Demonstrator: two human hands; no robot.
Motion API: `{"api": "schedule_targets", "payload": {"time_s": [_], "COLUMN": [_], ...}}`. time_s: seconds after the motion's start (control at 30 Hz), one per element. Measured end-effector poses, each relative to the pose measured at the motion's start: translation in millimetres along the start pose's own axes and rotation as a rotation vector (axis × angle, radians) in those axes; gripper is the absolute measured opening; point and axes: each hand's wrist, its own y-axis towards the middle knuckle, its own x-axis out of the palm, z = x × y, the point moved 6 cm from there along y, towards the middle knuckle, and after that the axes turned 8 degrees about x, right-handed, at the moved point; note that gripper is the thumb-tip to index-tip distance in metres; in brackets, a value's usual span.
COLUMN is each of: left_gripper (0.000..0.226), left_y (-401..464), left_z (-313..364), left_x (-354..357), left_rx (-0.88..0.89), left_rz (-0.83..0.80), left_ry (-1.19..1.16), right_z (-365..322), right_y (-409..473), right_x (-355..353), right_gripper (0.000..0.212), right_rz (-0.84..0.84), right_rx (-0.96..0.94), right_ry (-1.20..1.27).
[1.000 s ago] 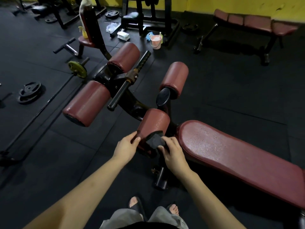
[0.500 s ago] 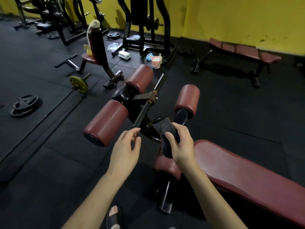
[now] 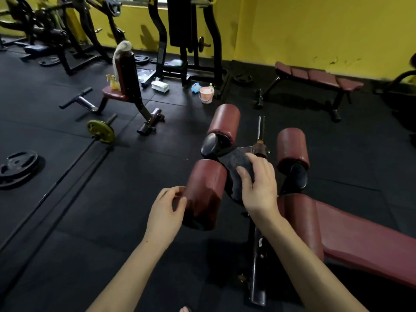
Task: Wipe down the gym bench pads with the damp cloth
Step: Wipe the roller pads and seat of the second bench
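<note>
Dim indoor light leaves the black floor [image 3: 112,210] murky, while the yellow wall [image 3: 315,30] at upper right glows brighter. Wide-angle bending shows at the edges; slight softness throughout.

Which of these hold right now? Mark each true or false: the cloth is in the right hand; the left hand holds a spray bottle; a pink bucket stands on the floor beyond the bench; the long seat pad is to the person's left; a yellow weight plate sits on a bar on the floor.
1. The cloth is under the right hand. True.
2. The left hand holds a spray bottle. False: it holds nothing and sits at the end of the near roller pad.
3. A pink bucket stands on the floor beyond the bench. True.
4. The long seat pad is on the person's left. False: it is on the right.
5. A yellow weight plate sits on a bar on the floor. True.
</note>
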Motion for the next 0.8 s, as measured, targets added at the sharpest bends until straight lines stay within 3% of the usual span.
{"api": "schedule_targets", "payload": {"time_s": [0.23, 0.5, 0.7, 0.8], "left_gripper": [0.047, 0.043, 0.036, 0.037], "left_y": [20.9, 20.8, 18.7, 16.4], "left_z": [-46.5, -66.4, -62.9, -64.7], "left_x": [19.6, 31.6, 32.4, 35.0], "left_rx": [-0.099, -0.129, -0.196, -0.173], "left_rz": [-0.261, -0.265, -0.223, -0.214], "left_ry": [-0.122, -0.179, -0.343, -0.307], "right_z": [2.3, 6.4, -6.0, -3.6], "right_y": [38.5, 41.7, -65.8, -64.2], "right_x": [96.5, 119.8, 95.4, 96.1], "right_gripper": [0.035, 0.03, 0.027, 0.027], "right_rz": [-0.217, -0.29, -0.259, -0.254], "right_rx": [0.013, 0.01, -0.148, -0.163], "right_ry": [-0.224, -0.197, -0.122, -0.147]}}
